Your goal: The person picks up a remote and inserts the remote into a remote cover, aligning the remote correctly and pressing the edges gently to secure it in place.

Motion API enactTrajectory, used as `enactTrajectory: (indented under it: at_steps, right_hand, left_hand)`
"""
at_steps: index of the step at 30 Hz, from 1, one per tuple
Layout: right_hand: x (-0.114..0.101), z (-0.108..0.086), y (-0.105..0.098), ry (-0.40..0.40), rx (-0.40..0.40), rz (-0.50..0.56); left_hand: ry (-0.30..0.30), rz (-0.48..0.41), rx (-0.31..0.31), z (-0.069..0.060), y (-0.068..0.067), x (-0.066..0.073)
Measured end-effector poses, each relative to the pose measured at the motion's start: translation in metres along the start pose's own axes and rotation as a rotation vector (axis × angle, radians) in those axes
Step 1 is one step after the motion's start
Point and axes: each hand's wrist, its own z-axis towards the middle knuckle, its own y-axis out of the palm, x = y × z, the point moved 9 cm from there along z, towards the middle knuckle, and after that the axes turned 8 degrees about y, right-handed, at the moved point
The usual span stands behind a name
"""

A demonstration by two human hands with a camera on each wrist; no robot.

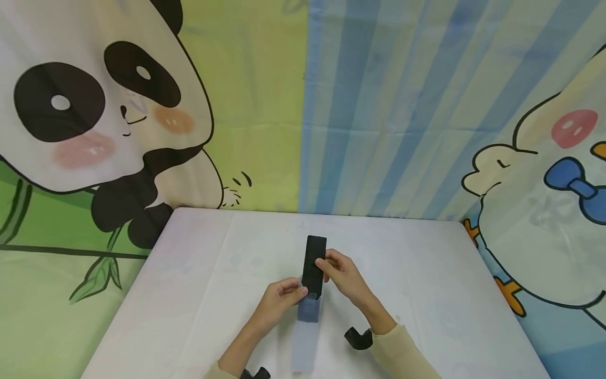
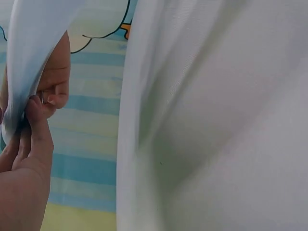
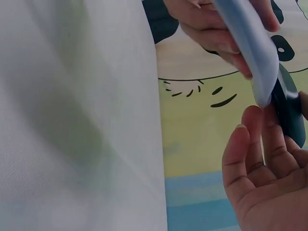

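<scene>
A long black slab point(image 1: 313, 263), perhaps a remote control, stands partly inside a narrow translucent sleeve point(image 1: 304, 345) in the head view. Its upper part sticks out of the sleeve, and the lower part shows through bluish. My left hand point(image 1: 279, 301) pinches the sleeve's mouth between thumb and fingers. Higher up, my right hand point(image 1: 344, 276) grips the slab's right edge, thumb on its face. In the right wrist view the slab point(image 3: 289, 108) has a rounded end beside the pale sleeve point(image 3: 251, 45). The sleeve point(image 2: 30, 43) partly hides my right hand in the left wrist view.
A white-covered table point(image 1: 227, 263) lies beneath the hands. Behind it hangs a printed cloth point(image 1: 255, 105) with a panda, stripes and a white cartoon figure. Black wrist mounts point(image 1: 358, 338) sit by both cuffs.
</scene>
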Motion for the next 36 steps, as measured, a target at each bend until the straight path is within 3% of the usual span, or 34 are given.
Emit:
enactTrajectory:
  at_steps: [4, 9, 15, 18, 21, 29, 36]
  right_hand:
    - [0.008, 0.005, -0.005, -0.022, 0.039, -0.003]
    - [0.009, 0.006, -0.007, -0.017, 0.038, -0.038]
    - [-0.024, -0.002, 0.002, -0.086, -0.061, -0.129]
    - [-0.040, -0.005, 0.005, -0.124, -0.101, -0.155]
    - [-0.042, -0.006, 0.007, -0.125, -0.127, -0.158]
    - [-0.032, -0.004, 0.007, -0.085, -0.154, -0.159]
    - [-0.003, 0.004, -0.007, -0.089, -0.035, -0.032]
  left_hand:
    - [-0.010, 0.001, -0.041, -0.002, 0.002, -0.003]
    - [0.043, 0.060, 0.046, -0.001, -0.008, -0.002]
    - [0.110, 0.081, 0.095, -0.001, -0.015, 0.007]
    - [0.118, 0.068, 0.101, 0.000, -0.017, 0.010]
    - [0.106, 0.053, 0.103, 0.000, -0.017, 0.010]
    - [0.089, 0.030, 0.160, 0.001, -0.019, 0.014]
    - [0.085, 0.036, 0.151, 0.006, -0.013, 0.015]
